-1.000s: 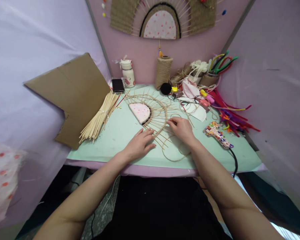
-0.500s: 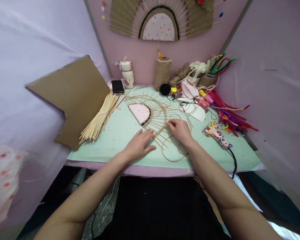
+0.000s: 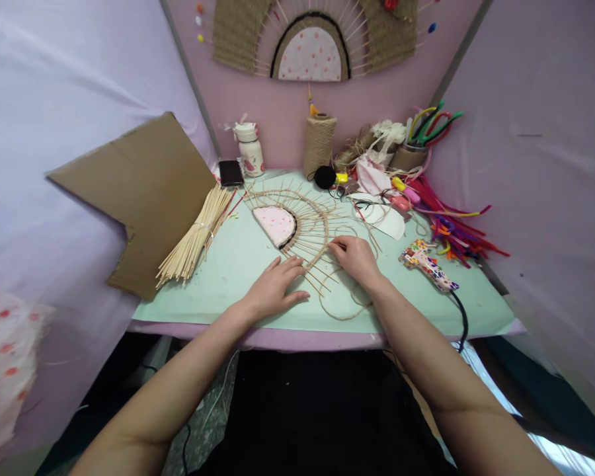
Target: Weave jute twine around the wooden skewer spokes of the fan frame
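Mint-green bench (image 3: 218, 307), pink wall (image 3: 272, 112) behind. Fan-shaped stick frame (image 3: 295, 228) lies mid-bench. Left hand (image 3: 275, 285) flat at its near edge, fingers loosely spread; right hand (image 3: 357, 260) at outer rim, fingers pinched, apparently on twine (image 3: 344, 320). White bottle (image 3: 250, 151) carries red print.

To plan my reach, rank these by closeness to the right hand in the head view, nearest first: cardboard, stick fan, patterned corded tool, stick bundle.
1. Stick fan: at the fingertips of the right hand.
2. Patterned corded tool: to its right.
3. Stick bundle: left, past the fan.
4. Cardboard: farthest left, behind the bundle.
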`<action>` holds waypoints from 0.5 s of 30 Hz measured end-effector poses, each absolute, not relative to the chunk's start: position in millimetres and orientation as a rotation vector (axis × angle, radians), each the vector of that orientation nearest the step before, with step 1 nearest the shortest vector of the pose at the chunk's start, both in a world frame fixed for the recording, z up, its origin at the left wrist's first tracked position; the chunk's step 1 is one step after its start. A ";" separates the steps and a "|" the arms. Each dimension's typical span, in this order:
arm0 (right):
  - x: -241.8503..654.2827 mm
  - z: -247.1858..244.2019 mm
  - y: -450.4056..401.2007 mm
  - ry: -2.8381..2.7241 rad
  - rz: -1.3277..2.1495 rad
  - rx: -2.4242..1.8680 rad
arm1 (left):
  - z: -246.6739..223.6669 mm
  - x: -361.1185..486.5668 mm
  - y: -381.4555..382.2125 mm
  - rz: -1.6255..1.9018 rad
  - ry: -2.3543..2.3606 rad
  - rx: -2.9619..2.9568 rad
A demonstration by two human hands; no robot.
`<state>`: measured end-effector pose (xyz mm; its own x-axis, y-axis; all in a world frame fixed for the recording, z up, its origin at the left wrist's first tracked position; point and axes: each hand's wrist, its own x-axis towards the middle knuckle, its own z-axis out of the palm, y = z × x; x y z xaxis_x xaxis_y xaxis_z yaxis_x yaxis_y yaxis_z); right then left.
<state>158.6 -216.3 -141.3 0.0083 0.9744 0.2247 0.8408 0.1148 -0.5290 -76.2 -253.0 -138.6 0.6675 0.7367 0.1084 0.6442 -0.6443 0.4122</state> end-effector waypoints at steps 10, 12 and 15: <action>159.4 -144.0 -216.3 -1.853 0.318 -1.727 | -134.9 -78.4 -248.3 0.329 1.092 2.518; 159.1 -144.5 -216.5 -1.839 0.325 -1.705 | -134.6 -79.0 -248.6 0.347 1.078 2.504; 159.5 -143.8 -218.5 -1.806 0.345 -1.664 | -136.2 -80.1 -249.3 0.438 1.095 2.466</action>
<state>159.5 -218.5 -143.8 0.0163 0.9598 0.2803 0.7889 0.1599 -0.5934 -80.1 -249.3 -136.2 0.6432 0.7565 0.1183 0.6292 -0.6102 0.4815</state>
